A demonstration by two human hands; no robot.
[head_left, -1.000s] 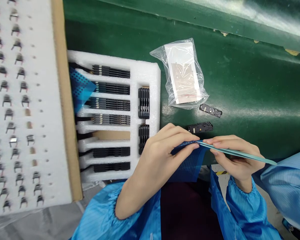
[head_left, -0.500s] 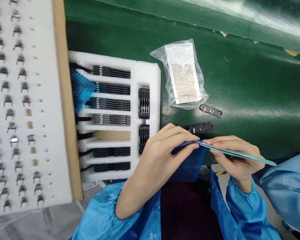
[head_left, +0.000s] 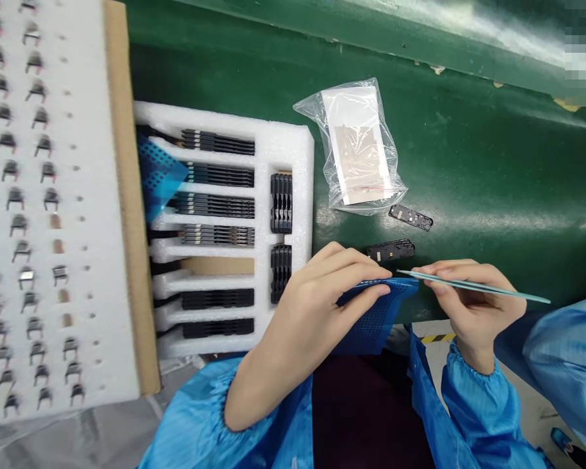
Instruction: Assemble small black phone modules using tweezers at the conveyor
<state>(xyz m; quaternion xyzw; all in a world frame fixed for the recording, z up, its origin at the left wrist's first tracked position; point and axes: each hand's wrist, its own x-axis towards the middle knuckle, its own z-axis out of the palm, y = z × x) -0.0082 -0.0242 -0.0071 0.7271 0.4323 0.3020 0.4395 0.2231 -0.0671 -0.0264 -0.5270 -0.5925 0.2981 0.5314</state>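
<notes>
My left hand [head_left: 322, 299] pinches the upper edge of a blue perforated film sheet [head_left: 376, 319], which hangs down from the fingers. Closed around light teal tweezers [head_left: 488, 287] is my right hand [head_left: 473, 299]; their tips point left, just above the film's top right corner and apart from my left fingers. Whether a tiny piece sits at the tips, I cannot make out. Just beyond my left fingertips lies a small black part [head_left: 393, 249] on the green table. A second flat black part [head_left: 411, 217] rests behind it.
A white foam tray [head_left: 303, 176] with slots of black parts stands left of my hands. Another blue film piece [head_left: 161, 172] lies on its left side. Further left is a foam board [head_left: 92, 195] with rows of small clips. A clear bag [head_left: 356, 146] holds white sheets.
My right hand has moved right, drawing the tweezers' tips away from my left fingertips. The film's top right corner now shows more. My left hand stays nearly in place.
</notes>
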